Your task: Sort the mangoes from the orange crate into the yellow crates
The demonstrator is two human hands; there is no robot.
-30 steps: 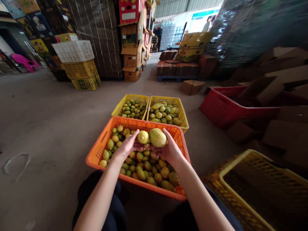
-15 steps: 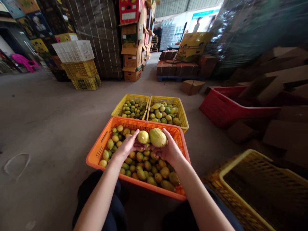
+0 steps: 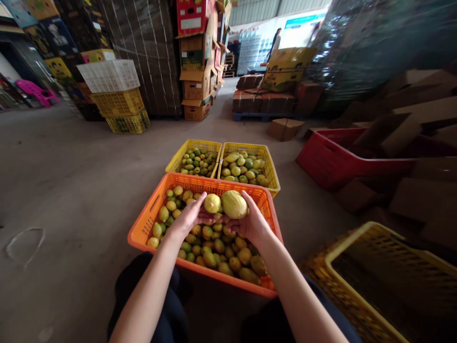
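Over an orange crate (image 3: 153,202) of yellow-green fruit, my left hand (image 3: 191,218) holds a small round yellow fruit (image 3: 213,203). Beside it, my right hand (image 3: 252,221) holds a larger, oval yellow-green fruit (image 3: 234,204). The two fruits are side by side, and the fingertips of both hands come close together beneath them. Many fruits (image 3: 214,255) lie in the crate below, partly hidden by my hands and forearms.
Beyond the orange crate stand two yellow crates of fruit, one left (image 3: 174,159) and one right (image 3: 273,171). A red crate (image 3: 332,159) and another yellow crate (image 3: 360,295) are at the right. Stacked boxes (image 3: 194,90) and a distant person (image 3: 276,40) are behind.
The distant person has moved left and is now seen beside the stacked yellow boxes. My hands and the two fruits have not visibly moved.
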